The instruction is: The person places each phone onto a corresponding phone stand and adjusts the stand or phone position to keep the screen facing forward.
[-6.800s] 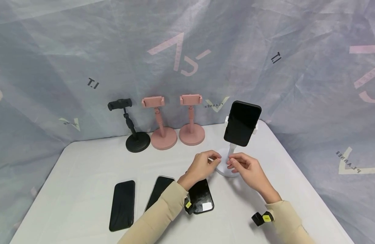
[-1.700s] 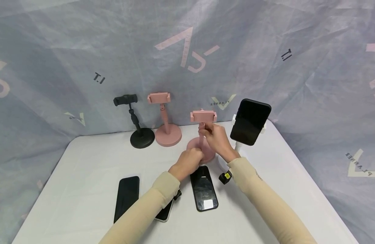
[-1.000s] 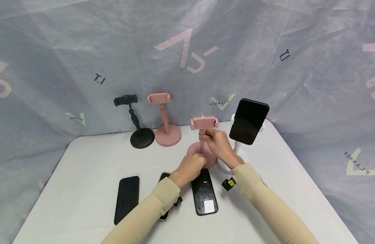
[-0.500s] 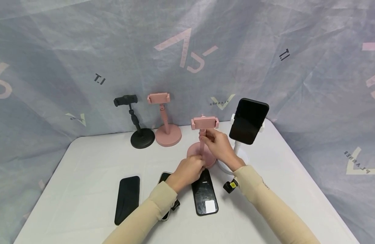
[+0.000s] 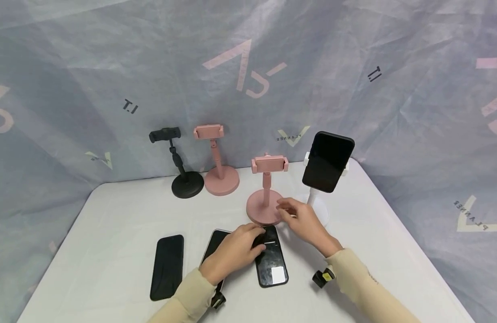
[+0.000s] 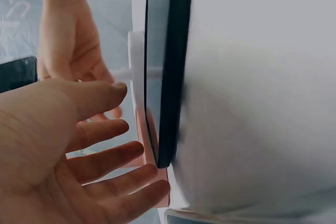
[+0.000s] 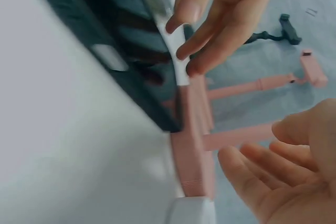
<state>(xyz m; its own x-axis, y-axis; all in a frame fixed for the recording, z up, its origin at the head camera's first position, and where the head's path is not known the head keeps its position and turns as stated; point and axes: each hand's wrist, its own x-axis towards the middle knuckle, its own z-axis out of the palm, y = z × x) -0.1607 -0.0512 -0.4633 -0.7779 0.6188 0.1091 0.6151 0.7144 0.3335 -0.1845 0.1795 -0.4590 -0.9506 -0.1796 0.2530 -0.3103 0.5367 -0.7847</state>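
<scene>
In the head view my left hand is over the far left part of a black phone lying on the table. Its fingers are spread and hold nothing in the left wrist view. Just beyond that phone stands a pink phone stand with an unfilled clamp. My right hand is beside the stand's round base, fingers loosely bent, gripping nothing; whether they touch the base I cannot tell. A second phone with a silver edge lies partly hidden under my left hand and wrist.
A white stand at the right carries an upright black phone. Another pink stand and a black stand are at the back edge. A black phone lies at the left. A grey cloth hangs behind the table.
The pink stand came forward from the back row. Since half a second ago my right hand has released its post and lowered; my left hand has left the base and come nearer over the phone.
</scene>
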